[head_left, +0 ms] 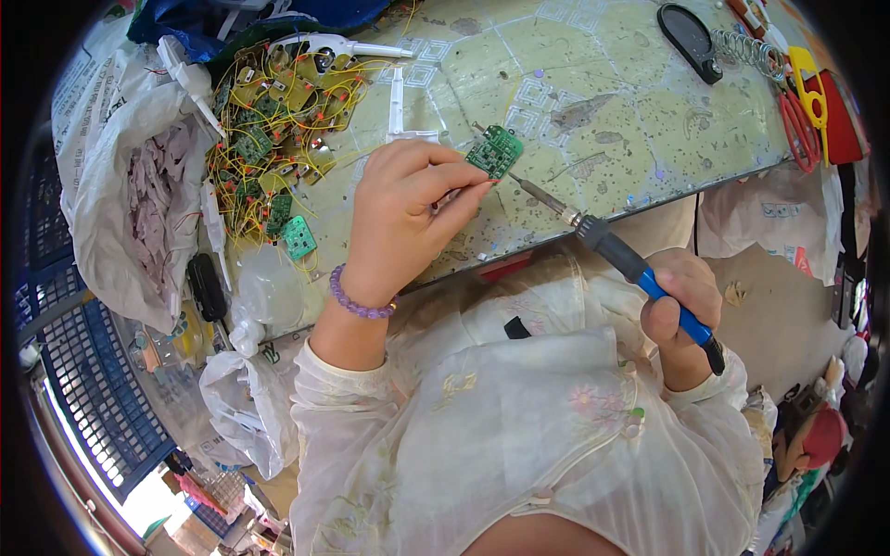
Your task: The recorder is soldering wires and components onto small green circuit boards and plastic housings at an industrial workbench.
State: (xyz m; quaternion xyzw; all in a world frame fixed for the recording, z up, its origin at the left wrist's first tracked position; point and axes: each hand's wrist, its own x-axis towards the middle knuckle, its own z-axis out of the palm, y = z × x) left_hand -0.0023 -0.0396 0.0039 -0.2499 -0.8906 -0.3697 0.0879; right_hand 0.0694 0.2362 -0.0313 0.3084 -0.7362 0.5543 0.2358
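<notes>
Between thumb and fingertips, my left hand (413,204) pinches the edge of a small green circuit board (494,152) above the table. A purple bead bracelet (362,298) circles that wrist. My right hand (684,301) is closed around the blue handle of a soldering iron (612,248). Its thin tip points up and left, close to the board's lower right corner; whether they touch I cannot tell. Left of my left hand lies a heap of circuit boards with yellow wires and small red parts (278,120). A single green board (298,237) rests at the heap's near end.
A white bag (139,195) and a blue basket (102,389) stand at the left. White plastic pieces (399,102) lie on the worn table (640,130). At the far right are a black-rimmed magnifier (688,42), a metal spring (749,51), red-handled scissors (799,130) and a yellow tool (809,97).
</notes>
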